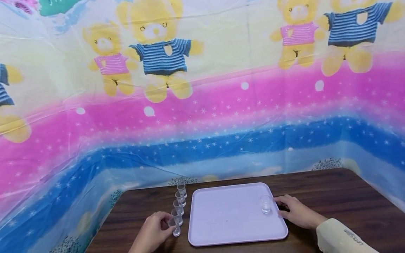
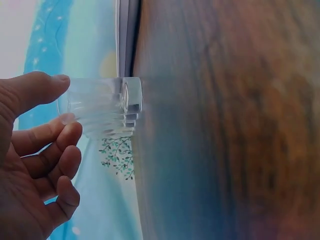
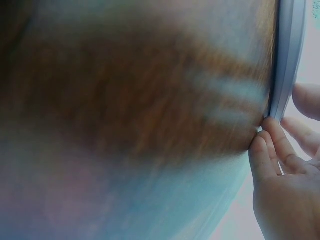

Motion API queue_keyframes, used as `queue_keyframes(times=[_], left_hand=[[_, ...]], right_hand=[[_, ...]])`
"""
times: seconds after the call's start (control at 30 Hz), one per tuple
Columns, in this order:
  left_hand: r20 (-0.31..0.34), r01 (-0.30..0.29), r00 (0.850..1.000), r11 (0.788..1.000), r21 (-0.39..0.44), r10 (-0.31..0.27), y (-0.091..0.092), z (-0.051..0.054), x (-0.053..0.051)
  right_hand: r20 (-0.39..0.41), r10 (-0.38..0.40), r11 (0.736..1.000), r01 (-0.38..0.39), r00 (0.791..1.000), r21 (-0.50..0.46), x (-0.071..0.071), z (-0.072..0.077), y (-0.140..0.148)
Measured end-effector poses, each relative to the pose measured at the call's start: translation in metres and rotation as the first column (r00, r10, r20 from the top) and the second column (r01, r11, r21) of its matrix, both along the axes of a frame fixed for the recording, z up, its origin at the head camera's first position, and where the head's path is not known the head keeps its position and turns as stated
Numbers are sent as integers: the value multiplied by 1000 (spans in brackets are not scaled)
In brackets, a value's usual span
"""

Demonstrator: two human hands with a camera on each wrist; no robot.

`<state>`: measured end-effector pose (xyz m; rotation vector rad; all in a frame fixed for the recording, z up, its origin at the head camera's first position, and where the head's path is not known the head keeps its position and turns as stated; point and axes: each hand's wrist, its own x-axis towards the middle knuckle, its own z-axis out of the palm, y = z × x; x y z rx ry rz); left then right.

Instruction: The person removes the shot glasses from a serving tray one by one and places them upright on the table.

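Note:
At the near end of a row of clear shot glasses, the closest shot glass [image 1: 176, 230] stands upright on the table. My left hand [image 1: 154, 227] pinches its rim between thumb and index finger; in the left wrist view the other fingers are loosely bent beside this shot glass [image 2: 132, 95]. On the right side of a pale lilac tray [image 1: 227, 218] stands a single shot glass [image 1: 265, 205]. My right hand [image 1: 299, 212] touches the tray's right edge with its fingers spread. The right wrist view shows fingertips [image 3: 272, 125] down by the tray's rim [image 3: 286, 55].
The other shot glasses [image 1: 181, 189] run away from me in a line along the tray's left side. All stand on a dark wooden table [image 1: 335, 189]. A curtain printed with teddy bears [image 1: 221, 105] hangs behind the table's far edge.

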<state>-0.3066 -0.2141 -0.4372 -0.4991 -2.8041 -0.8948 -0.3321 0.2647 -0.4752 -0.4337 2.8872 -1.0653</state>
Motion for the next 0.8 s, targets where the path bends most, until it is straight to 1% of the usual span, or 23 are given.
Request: queue_keyframes(times=[0.1, 0.17, 0.23, 0.3, 0.37, 0.47, 0.6, 0.7, 0.8], left_hand=[[-6, -30, 1000, 1000, 3, 30, 0, 2, 1], [-22, -55, 998, 998, 4, 55, 2, 5, 1], [-47, -76, 996, 997, 3, 77, 4, 8, 2], [-94, -82, 992, 997, -3, 81, 8, 13, 1], [-140, -70, 988, 998, -9, 68, 13, 16, 1], [-195, -14, 981, 1000, -13, 11, 24, 21, 0], [-218, 62, 974, 998, -23, -66, 42, 23, -4], [-225, 92, 969, 995, -43, -100, 55, 21, -10], [-229, 110, 966, 992, -59, -121, 65, 19, -14]], right_hand=[[-4, 0, 1000, 0, 1000, 1, -1, -1, 1], [-7, 1, 1000, -1, 1000, 1, -1, -1, 1], [-6, -2, 1000, 2, 1000, 1, -2, -1, 1], [-2, -5, 1000, 5, 1000, 3, -2, -1, 1], [0, -4, 1000, 4, 1000, 5, -2, 0, 2], [-2, -4, 1000, 4, 1000, 6, -3, 0, 1], [-8, -7, 1000, 7, 1000, 6, -2, 1, -1], [-17, -1, 1000, 1, 1000, 8, 0, 1, -1], [-32, 16, 1000, -15, 999, 5, 0, 1, -1]])
